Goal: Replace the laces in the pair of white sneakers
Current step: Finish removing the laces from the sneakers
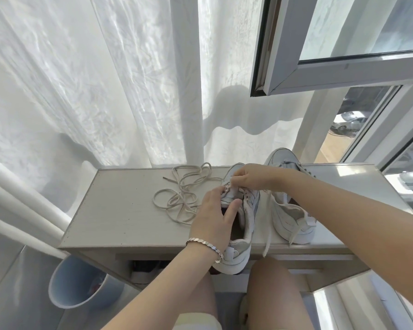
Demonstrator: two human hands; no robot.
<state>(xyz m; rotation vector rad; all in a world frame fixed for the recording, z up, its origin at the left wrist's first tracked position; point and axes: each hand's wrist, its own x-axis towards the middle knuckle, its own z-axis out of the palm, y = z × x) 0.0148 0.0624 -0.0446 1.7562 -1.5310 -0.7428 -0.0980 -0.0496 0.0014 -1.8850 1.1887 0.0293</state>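
Two white sneakers stand on a pale table (pixel 119 210). The near sneaker (pixel 247 217) points away from me, its heel over the front edge. My left hand (pixel 212 217) grips its tongue and collar, thumb inside the opening. My right hand (pixel 250 175) pinches a white lace at the eyelets of this shoe. The second sneaker (pixel 289 210) lies to the right, partly under my right forearm. A loose beige lace (pixel 181 194) lies tangled on the table to the left. A white lace end (pixel 268 225) hangs over the front edge.
A white curtain (pixel 105 79) hangs behind the table. An open window (pixel 343 55) is at the upper right. A blue bucket (pixel 81 284) stands on the floor at the lower left. My knees are under the table's front edge.
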